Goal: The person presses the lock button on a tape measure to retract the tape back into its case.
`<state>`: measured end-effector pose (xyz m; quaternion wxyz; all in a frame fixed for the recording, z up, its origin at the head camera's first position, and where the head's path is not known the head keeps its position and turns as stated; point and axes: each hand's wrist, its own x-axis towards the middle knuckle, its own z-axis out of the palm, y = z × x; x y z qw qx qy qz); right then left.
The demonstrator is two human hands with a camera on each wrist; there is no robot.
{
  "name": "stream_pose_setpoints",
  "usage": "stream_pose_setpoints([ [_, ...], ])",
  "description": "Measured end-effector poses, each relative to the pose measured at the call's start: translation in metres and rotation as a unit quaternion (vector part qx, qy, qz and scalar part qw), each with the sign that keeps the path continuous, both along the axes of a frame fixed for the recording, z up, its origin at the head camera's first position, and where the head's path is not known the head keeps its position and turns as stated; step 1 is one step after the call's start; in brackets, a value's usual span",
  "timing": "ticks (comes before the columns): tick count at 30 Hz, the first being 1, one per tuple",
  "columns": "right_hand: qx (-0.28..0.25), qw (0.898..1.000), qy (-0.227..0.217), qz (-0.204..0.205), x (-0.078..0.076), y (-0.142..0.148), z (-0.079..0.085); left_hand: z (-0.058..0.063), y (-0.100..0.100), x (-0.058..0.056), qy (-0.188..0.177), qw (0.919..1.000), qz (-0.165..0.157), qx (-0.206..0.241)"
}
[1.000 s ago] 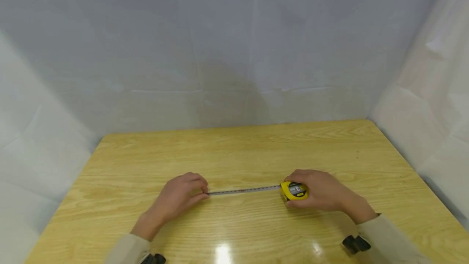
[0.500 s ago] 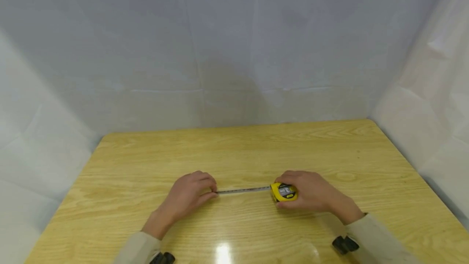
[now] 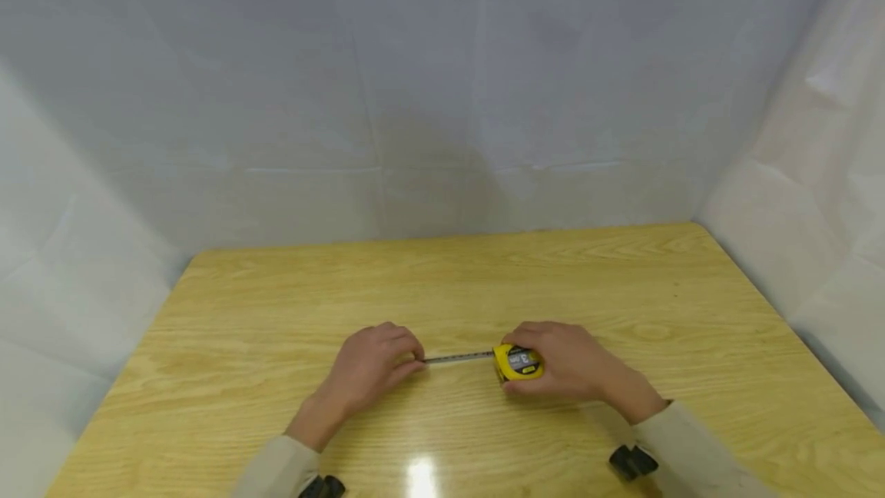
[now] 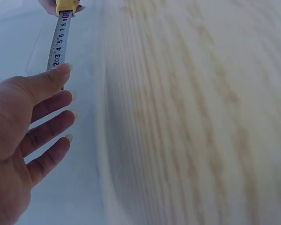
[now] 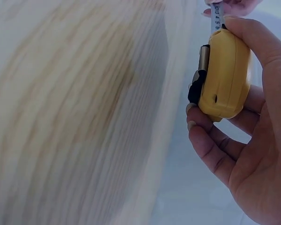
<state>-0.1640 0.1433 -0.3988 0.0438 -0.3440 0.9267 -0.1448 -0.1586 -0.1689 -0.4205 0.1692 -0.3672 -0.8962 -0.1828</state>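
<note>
A yellow and black tape measure (image 3: 518,362) is gripped in my right hand (image 3: 570,360), its label facing up in the head view. From the case a short length of metal blade (image 3: 459,357) runs left to my left hand (image 3: 373,363), which pinches the blade's end between thumb and forefinger. In the left wrist view the blade (image 4: 60,40) shows black numbers, and the other fingers of that hand stand loosely bent. The right wrist view has the yellow case (image 5: 227,75) side-on, with a metal clip (image 5: 203,58) along one side.
Both hands work over a wooden table (image 3: 442,283) with a light wood grain. Pale sheeting (image 3: 429,98) hangs behind the table and along both sides. A dark device (image 3: 632,462) sits at the right wrist, another dark device (image 3: 321,486) at the left.
The hands have drawn closer together, the left moving right and the right moving left. The exposed length of blade has become shorter. Both hands have kept their hold.
</note>
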Motion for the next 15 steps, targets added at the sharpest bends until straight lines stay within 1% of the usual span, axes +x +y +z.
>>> stream_pose_setpoints([
  [2,0.0,1.0,0.003,0.002,0.0,-0.003,0.001,-0.001,0.003,0.0,0.006,1.0,-0.003,0.005],
  [6,0.0,1.0,0.014,0.006,0.0,-0.009,0.001,-0.001,0.009,-0.001,0.006,0.9999,-0.004,0.012],
  [12,0.003,1.0,0.02,0.004,-0.001,-0.018,0.001,0.001,0.017,-0.001,0.005,0.9999,-0.004,0.014],
  [15,0.0,1.0,0.024,0.009,-0.001,-0.023,0.001,0.001,0.02,-0.002,0.005,0.9999,-0.006,0.012],
])
